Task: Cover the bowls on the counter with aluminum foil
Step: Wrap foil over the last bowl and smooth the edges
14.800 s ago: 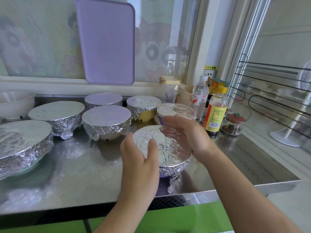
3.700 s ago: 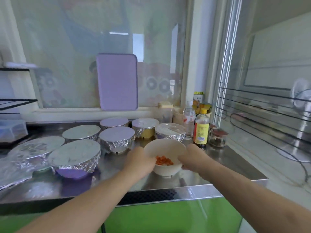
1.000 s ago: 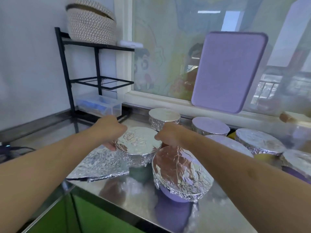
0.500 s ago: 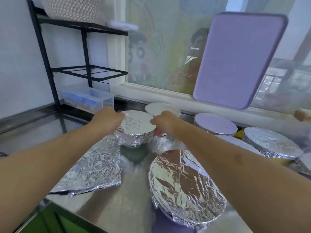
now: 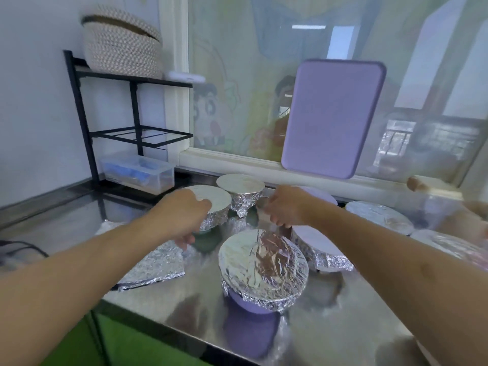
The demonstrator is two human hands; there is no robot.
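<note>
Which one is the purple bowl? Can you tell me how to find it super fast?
Find the big purple board leaning on the window, then look straight down to the front edge of the shiny counter. The purple bowl sits there, nearest of all. Unlike its neighbours, its foil top is crinkly and purple peeks out underneath.

I see crinkled shiny foil on bowls, glossy steel counter, matt purple plastic board, rough woven basket.
</note>
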